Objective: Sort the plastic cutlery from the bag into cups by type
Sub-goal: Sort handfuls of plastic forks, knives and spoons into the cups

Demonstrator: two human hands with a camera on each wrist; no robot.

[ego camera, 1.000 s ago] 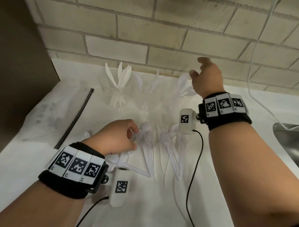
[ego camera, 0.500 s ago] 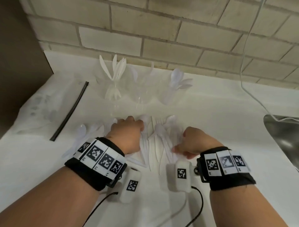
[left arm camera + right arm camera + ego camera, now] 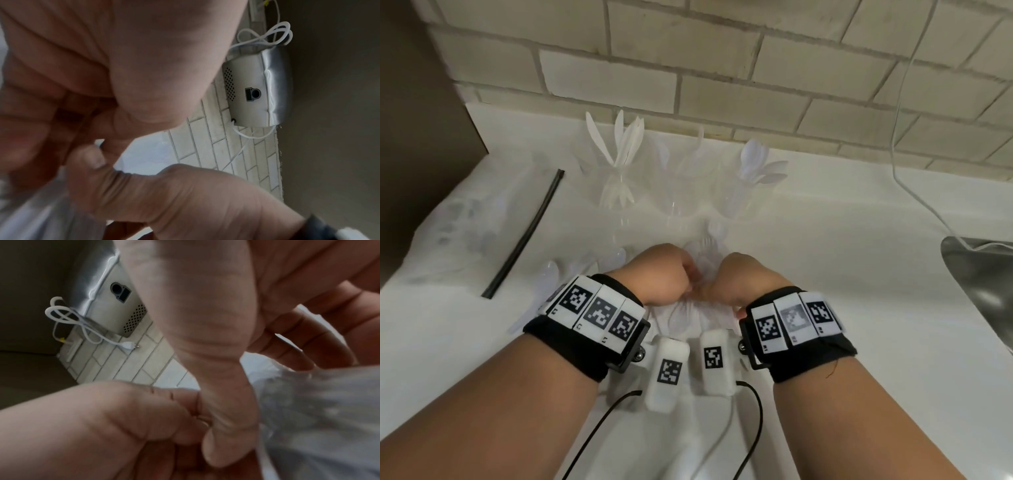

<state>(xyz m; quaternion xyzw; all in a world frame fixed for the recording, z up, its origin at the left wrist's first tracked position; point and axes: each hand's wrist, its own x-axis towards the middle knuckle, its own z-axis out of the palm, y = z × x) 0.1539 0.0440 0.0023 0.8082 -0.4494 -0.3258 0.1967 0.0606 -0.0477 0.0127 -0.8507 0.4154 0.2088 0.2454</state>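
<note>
Loose white plastic cutlery point(image 3: 688, 315) lies in a pile on the white counter point(image 3: 859, 274). My left hand point(image 3: 664, 277) and right hand point(image 3: 739, 277) sit side by side on the pile, fingers curled round pieces of it. In the right wrist view my bent fingers point(image 3: 298, 340) curl over the blurred cutlery point(image 3: 318, 410), and my thumb touches the left hand point(image 3: 102, 426). Three clear cups stand by the wall: knives in the left one point(image 3: 619, 185), a few pieces in the middle one point(image 3: 681, 198), spoons in the right one point(image 3: 750, 192). Which pieces I hold is hidden.
A clear bag point(image 3: 458, 233) with a black zip strip point(image 3: 527, 233) lies at the left. Spare spoons point(image 3: 551, 274) rest beside my left wrist. A steel sink point(image 3: 983, 274) is at the right edge, with a white cable point(image 3: 900, 154) down the brick wall.
My right hand came down from the spoon cup to the pile and closed in beside the left hand. The left hand stayed on the cutlery.
</note>
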